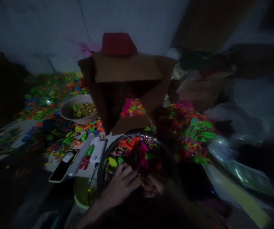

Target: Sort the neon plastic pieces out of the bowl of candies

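Note:
My left hand [124, 182] is over the near part of a dark round basin [101, 165], its fingers bent and pinched together. Close beside it is my right hand [155, 185], also with curled fingers, their tips almost meeting the left ones. Whatever is between the fingertips is too small and dark to name. Inside the basin lie many small coloured pieces, among them orange plastic pieces [129, 144], a magenta piece [143, 156] and a yellow piece [113, 162].
Behind the basin stands an open cardboard box [127, 68] holding bright plastic pieces, with a red container [119, 44] on top. A pale bowl [66, 109], a phone [64, 167] and heaped pieces lie left. More pieces [196, 128] and a clear plastic bag [244, 168] are right.

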Demonstrator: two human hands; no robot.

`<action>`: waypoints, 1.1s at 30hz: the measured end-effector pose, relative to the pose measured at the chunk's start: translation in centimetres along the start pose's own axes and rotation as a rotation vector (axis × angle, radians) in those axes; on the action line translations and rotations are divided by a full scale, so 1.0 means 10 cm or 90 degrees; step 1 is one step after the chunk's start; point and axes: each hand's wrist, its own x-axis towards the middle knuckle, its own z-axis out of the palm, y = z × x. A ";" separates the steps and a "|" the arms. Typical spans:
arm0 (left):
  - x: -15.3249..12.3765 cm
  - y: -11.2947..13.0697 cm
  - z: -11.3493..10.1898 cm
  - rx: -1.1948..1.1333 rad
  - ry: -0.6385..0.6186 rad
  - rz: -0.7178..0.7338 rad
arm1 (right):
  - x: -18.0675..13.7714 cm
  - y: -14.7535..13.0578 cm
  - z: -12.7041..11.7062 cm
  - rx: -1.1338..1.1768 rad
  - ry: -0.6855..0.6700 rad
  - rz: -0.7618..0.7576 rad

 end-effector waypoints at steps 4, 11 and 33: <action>0.03 -0.02 0.06 0.009 -0.048 0.050 | 0.00 0.11 0.15 -0.196 0.028 -0.098; 0.03 -0.04 0.30 -0.059 -0.031 0.089 | -0.19 0.04 0.02 -0.296 -0.023 -0.152; -0.38 0.09 0.85 -0.072 0.065 -0.065 | -0.45 -0.22 -0.05 -0.178 0.078 -0.011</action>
